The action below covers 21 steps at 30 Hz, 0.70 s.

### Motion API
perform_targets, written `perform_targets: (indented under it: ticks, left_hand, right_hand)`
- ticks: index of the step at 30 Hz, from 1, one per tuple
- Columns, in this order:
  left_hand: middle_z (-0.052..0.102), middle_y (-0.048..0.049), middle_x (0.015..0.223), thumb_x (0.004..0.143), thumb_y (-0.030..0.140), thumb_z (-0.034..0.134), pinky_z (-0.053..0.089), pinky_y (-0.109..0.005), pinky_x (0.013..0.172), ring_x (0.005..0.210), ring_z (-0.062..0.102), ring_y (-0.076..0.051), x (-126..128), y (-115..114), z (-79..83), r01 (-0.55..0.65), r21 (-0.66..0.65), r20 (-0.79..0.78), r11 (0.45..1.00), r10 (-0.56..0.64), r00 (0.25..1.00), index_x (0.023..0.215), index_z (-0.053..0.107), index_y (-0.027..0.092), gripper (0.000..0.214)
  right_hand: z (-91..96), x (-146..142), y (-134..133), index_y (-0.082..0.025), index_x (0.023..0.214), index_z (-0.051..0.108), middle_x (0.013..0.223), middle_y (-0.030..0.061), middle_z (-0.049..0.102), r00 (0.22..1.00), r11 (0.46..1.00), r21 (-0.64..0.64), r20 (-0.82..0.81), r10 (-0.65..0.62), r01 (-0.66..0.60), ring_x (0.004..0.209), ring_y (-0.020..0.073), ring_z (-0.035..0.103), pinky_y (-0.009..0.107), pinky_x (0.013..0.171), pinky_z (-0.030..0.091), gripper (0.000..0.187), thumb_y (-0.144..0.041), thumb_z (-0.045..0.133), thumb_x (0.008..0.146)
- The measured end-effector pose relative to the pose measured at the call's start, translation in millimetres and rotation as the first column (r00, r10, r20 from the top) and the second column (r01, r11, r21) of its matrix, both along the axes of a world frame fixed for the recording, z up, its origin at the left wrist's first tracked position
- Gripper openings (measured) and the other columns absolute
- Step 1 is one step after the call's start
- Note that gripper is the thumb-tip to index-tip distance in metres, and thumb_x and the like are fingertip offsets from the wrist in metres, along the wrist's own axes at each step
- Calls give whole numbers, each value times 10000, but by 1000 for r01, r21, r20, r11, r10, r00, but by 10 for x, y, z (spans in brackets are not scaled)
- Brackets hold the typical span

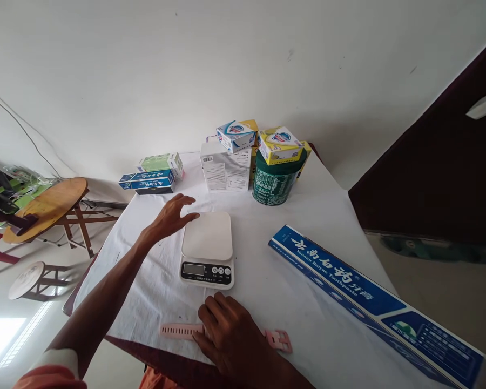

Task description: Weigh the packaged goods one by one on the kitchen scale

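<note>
My left hand is open, thumb and fingers apart, over the left edge of a white digital kitchen scale. Nothing is in it. The scale's plate is bare and its display looks blank. Close to the table's front edge, my right hand is closed over the middle of a watch with a pink strap. The strap's holed end sticks out to the left and its buckle to the right; the middle is hidden under the fingers. A long blue toothpaste box lies slantwise to the right.
At the back stand a white box and a green canister, topped by soap boxes. Smaller toothpaste boxes and a green-and-white box lie back left. On the floor are a round wooden table and a stool.
</note>
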<state>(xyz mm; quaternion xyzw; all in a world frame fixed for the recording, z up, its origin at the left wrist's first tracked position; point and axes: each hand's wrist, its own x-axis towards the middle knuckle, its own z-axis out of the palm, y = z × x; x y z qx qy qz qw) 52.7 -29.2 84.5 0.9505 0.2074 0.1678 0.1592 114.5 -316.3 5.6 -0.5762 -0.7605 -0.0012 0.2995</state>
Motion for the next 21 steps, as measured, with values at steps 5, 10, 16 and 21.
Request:
perform_targets:
  ticks: [5,10,16,21]
  left_hand:
    - [664,-110,1255,914,488,708,544,-471,983,1120,664,-272,-45,-98,201,6,3,-74,1000,-6,997,1274,611,201,471]
    - [635,-102,1264,885,519,739,540,-479,975,1073,659,-272,-16,-306,168,52,-27,-144,998,-55,988,1334,579,234,555]
    - [522,-153,1413,907,276,685,432,-523,1090,1327,480,-325,0,257,350,-131,316,-23,940,146,989,1410,492,213,542]
    - [496,-186,1437,783,316,751,383,-570,1085,1346,439,-407,-199,980,560,-304,368,-359,879,436,825,1438,452,204,729]
  right_hand:
    - [-14,-3,-7,-199,930,538,882,23,617,999,1000,-11,-41,-14,13,788,207,540,348,699,410,228,-327,723,888]
    - [-9,4,2,-213,908,517,870,21,610,1000,1000,9,2,4,-4,770,209,531,358,678,379,186,-290,686,899]
    - [-183,-16,57,-220,906,509,818,9,603,998,992,123,-59,-16,23,737,197,524,333,639,359,218,-273,708,835]
    - [-330,-40,128,-214,906,522,788,2,612,996,970,233,-78,-51,68,700,175,523,315,597,368,280,-378,734,825]
